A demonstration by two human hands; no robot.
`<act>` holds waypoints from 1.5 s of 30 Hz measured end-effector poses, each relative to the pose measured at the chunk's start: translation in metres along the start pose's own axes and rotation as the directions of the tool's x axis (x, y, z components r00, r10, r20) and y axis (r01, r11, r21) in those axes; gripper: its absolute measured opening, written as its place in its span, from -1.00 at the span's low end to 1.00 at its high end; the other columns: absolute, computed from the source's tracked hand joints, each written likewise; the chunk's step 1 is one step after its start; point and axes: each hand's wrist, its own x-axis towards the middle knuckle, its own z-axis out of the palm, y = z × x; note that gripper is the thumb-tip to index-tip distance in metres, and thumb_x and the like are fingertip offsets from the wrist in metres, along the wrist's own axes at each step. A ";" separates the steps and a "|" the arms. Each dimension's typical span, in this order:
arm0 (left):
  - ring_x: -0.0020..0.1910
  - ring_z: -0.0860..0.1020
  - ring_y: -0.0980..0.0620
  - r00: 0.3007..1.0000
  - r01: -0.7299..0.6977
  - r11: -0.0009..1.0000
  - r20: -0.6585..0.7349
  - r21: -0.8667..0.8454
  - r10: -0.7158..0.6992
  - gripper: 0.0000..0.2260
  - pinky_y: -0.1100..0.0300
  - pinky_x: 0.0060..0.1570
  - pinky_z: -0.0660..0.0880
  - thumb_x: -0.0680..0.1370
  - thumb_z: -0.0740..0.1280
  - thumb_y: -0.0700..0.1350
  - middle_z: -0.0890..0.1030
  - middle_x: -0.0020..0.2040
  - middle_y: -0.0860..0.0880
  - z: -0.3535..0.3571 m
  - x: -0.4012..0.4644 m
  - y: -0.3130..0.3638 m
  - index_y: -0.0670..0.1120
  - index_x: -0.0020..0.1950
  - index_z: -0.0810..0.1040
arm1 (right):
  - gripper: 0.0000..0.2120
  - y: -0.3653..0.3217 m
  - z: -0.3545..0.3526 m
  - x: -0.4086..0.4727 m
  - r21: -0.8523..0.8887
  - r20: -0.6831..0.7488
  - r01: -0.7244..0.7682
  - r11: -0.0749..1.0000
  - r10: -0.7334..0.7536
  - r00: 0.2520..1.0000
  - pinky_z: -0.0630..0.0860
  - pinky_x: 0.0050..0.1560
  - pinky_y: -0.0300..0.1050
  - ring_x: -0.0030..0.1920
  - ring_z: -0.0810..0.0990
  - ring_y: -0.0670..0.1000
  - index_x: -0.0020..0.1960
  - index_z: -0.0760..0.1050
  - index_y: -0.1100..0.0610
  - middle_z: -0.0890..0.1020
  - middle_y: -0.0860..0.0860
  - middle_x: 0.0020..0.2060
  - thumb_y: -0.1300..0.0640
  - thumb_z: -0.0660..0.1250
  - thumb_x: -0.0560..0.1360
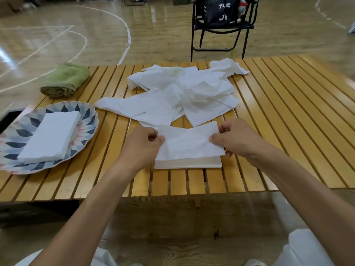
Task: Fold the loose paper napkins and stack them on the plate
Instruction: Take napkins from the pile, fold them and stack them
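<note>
Mid-fold: left hand (143, 144) and right hand (233, 140) pinch the napkin (189, 145) at table (288, 116) centre. Next: crease flat, carry to plate (84, 116) at 9 o'clock; loose pile (182, 93) at 12.

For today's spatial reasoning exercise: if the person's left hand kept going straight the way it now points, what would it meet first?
The left hand points away from the person and slightly right. Beyond the napkin it pinches, it would probably first meet the pile of loose napkins, though depth is hard to judge.
</note>
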 end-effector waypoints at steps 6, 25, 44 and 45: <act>-0.28 0.53 0.08 1.000 -0.008 0.994 -0.025 0.113 0.011 -0.84 0.25 -0.31 0.37 0.59 0.37 -0.04 0.58 -0.27 -0.04 0.003 0.000 -0.001 -0.07 -0.15 0.62 | -0.91 0.003 0.003 0.002 -0.155 0.013 -0.022 0.988 0.024 1.000 0.46 -0.38 -0.20 -0.28 0.60 -0.02 -0.02 0.60 0.20 0.65 0.06 -0.16 0.18 0.40 0.53; -0.20 0.58 0.06 0.999 0.044 0.970 0.005 0.240 -0.047 -0.93 0.24 -0.28 0.44 0.60 0.36 -0.09 0.60 -0.18 -0.01 0.013 0.006 -0.012 -0.07 -0.04 0.60 | -0.87 0.005 0.014 0.005 -0.366 0.018 -0.039 0.930 0.049 0.999 0.59 -0.19 -0.11 -0.17 0.62 0.01 -0.03 0.61 0.22 0.64 0.07 -0.12 0.15 0.43 0.51; 0.08 0.48 0.12 0.925 -0.371 0.848 0.076 0.379 0.371 -0.87 0.14 0.15 0.45 0.60 0.34 -0.06 0.49 0.09 0.12 0.015 -0.007 0.001 0.06 0.14 0.52 | -0.79 0.006 0.011 0.001 -0.483 -0.069 0.195 0.854 -0.259 0.963 0.56 -0.09 -0.09 -0.12 0.52 -0.10 0.07 0.43 0.00 0.51 -0.13 -0.13 0.05 0.43 0.51; 0.12 0.46 0.12 0.916 -0.400 0.843 0.131 0.359 0.380 -0.87 0.16 0.19 0.41 0.60 0.34 -0.06 0.50 0.12 0.13 0.018 -0.007 0.001 0.07 0.14 0.54 | -0.83 0.006 0.013 -0.001 -0.485 -0.003 0.258 0.836 -0.296 0.955 0.54 -0.07 -0.14 -0.11 0.52 -0.12 0.04 0.46 -0.03 0.51 -0.15 -0.11 0.05 0.42 0.52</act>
